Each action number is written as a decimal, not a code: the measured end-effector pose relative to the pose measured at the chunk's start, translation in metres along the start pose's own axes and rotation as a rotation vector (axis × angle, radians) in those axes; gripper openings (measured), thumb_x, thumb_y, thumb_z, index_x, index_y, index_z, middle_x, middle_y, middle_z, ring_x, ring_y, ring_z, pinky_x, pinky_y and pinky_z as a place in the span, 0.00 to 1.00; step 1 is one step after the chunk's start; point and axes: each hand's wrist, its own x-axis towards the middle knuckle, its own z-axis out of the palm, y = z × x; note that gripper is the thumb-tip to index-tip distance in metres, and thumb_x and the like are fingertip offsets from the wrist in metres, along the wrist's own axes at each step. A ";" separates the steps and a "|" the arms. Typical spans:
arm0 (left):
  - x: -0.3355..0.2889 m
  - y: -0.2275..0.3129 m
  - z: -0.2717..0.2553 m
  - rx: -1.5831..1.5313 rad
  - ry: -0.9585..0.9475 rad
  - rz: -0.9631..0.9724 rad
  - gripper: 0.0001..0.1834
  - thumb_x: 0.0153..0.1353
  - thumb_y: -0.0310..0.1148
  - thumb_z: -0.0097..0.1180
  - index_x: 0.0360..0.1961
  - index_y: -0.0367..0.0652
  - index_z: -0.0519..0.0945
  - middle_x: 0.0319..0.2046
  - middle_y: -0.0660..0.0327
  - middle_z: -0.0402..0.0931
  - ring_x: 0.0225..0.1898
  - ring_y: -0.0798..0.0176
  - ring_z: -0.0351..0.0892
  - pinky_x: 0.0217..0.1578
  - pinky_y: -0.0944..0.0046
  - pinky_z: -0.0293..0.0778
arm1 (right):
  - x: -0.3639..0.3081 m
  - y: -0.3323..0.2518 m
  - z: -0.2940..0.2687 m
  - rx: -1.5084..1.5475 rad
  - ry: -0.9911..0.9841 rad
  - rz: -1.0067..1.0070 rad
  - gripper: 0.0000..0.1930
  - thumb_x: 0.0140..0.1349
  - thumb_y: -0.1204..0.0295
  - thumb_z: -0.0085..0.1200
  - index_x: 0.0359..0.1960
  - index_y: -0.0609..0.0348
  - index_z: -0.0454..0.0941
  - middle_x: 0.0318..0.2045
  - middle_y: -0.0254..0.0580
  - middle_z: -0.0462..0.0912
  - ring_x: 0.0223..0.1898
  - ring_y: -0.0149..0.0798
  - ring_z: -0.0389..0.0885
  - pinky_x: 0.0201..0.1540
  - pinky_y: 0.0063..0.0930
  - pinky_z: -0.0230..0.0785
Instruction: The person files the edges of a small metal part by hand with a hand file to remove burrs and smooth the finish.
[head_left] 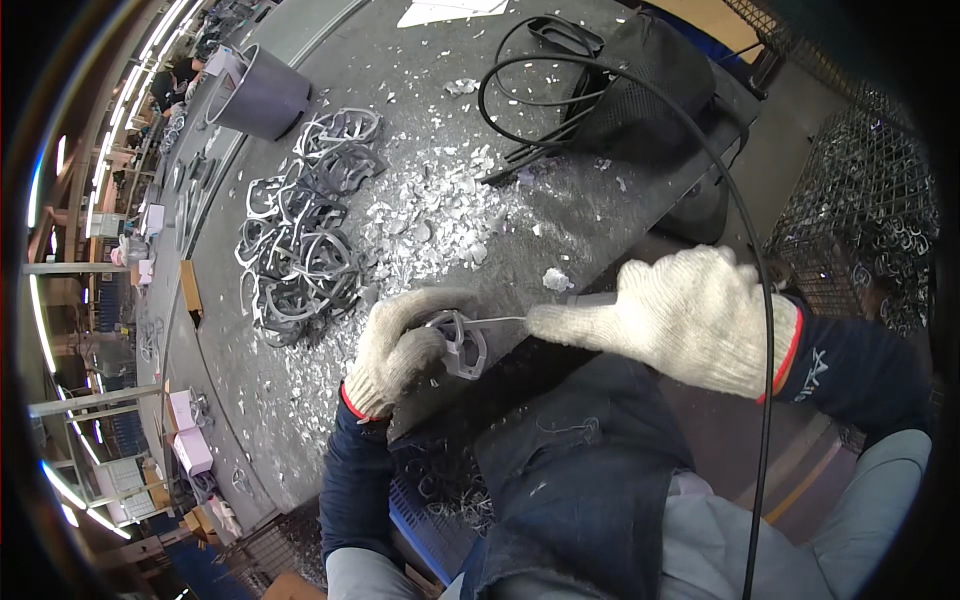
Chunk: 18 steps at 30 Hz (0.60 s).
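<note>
Gloved in white knit, my left hand (405, 345) is closed around a grey metal casting (466, 352) with an open, looped frame at the table's near edge. My right hand (690, 318), in a matching glove, grips a thin metal hand tool (497, 320), its index finger stretched along it. The tool's thin tip reaches into the casting; its handle is mostly hidden in my fist, so its exact kind cannot be made out. Left of centre lies a pile of similar metal castings (300, 255), beyond my left hand.
Silvery flakes (425, 220) cover the dark table (400, 90). A grey bucket (260, 95) stands far left, a black mesh bag (640, 90) far right. A black cable (735, 190) runs past my right wrist. Wire baskets of parts (850, 190) stand right; a blue crate (420, 525) sits below.
</note>
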 end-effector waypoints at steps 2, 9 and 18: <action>0.000 0.001 0.000 0.059 0.018 0.058 0.38 0.57 0.40 0.61 0.67 0.30 0.90 0.56 0.44 0.95 0.57 0.49 0.95 0.65 0.50 0.87 | -0.003 -0.002 0.005 0.061 -0.018 0.021 0.33 0.80 0.68 0.59 0.82 0.15 0.81 0.25 0.46 0.82 0.22 0.43 0.90 0.23 0.40 0.84; -0.001 0.003 0.000 0.091 0.005 0.089 0.39 0.55 0.40 0.61 0.67 0.31 0.90 0.54 0.43 0.95 0.56 0.47 0.95 0.64 0.50 0.87 | -0.024 -0.017 0.017 0.241 -0.131 0.033 0.32 0.86 0.65 0.54 0.87 0.12 0.73 0.24 0.49 0.81 0.23 0.44 0.91 0.22 0.40 0.85; -0.001 0.009 0.000 0.152 -0.009 0.013 0.44 0.53 0.45 0.58 0.67 0.27 0.89 0.56 0.41 0.95 0.58 0.47 0.96 0.65 0.51 0.87 | -0.013 -0.011 0.032 -0.012 -0.012 0.068 0.26 0.87 0.53 0.58 0.82 0.02 0.77 0.25 0.50 0.86 0.23 0.48 0.92 0.21 0.44 0.86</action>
